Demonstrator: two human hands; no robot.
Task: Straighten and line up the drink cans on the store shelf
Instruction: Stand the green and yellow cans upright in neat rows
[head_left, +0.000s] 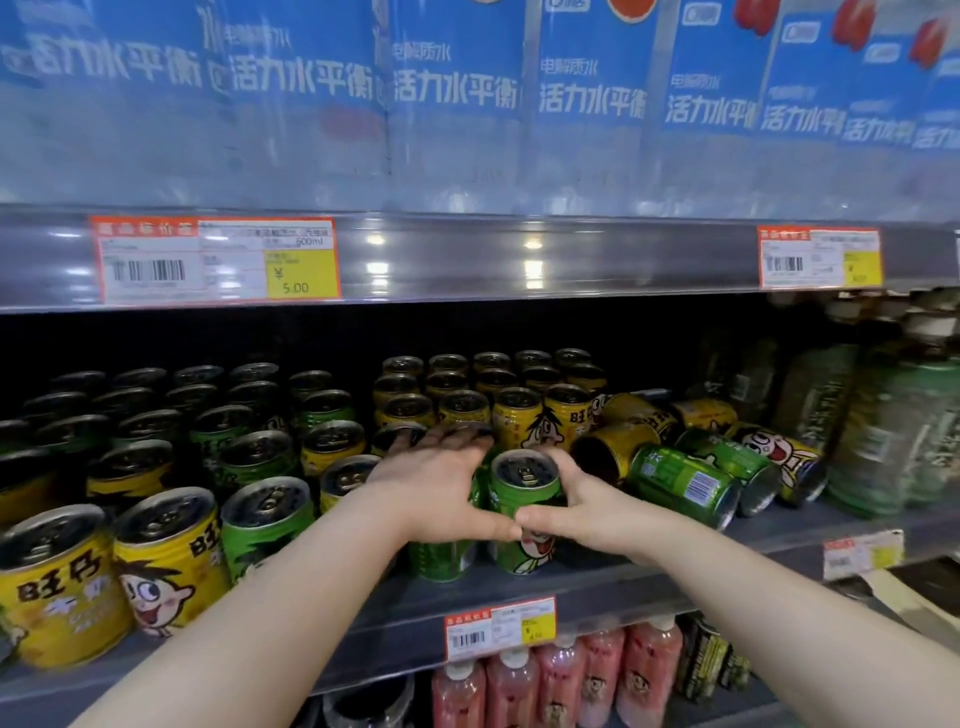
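Both my hands meet around an upright green can (524, 499) at the front of the middle shelf (597, 587). My left hand (441, 488) also covers a second green can (441, 556) just left of it, fingers spread over the can tops behind. My right hand (582, 499) cups the green can's right side, thumb tips touching. To the right, several cans lie tipped over: a green one (685, 483), another green one (737, 462) and yellow ones (618, 447). Upright yellow cans (519, 415) stand in rows behind.
Upright yellow and green cans (166, 556) fill the shelf's left half. Green bottles (883, 426) stand at the right. Blue drink packs (457, 93) sit on the shelf above, pink bottles (561, 675) below. Price tags (218, 260) hang on the shelf rails.
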